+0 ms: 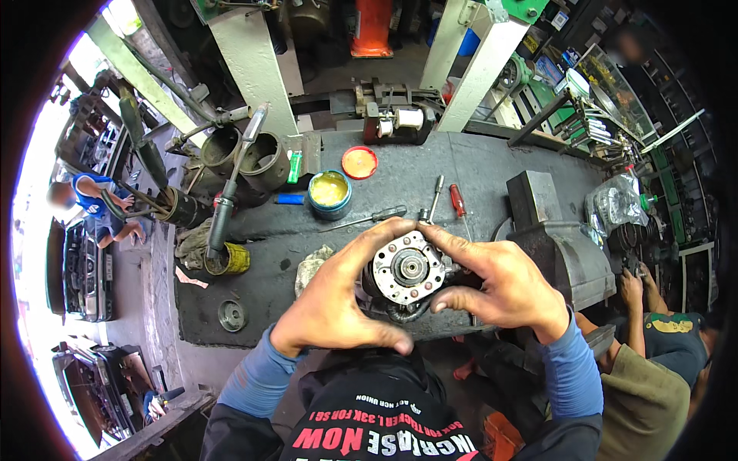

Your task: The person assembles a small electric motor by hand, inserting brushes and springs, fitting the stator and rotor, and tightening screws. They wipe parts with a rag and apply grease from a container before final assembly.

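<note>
Round grey metal motor housing with bolted end plate (407, 270) held between both hands above dark workbench (477, 165). Left hand (334, 303) cups its left side; right hand (500, 284) grips its right side, fingers curled. Red-handled screwdriver (458, 201) just beyond right fingertips.

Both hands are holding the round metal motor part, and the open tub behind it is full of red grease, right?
Not quite. The head view shows both hands, left hand and right hand, holding the round metal motor part, but the grease in the open tub is yellow, not red.
</note>
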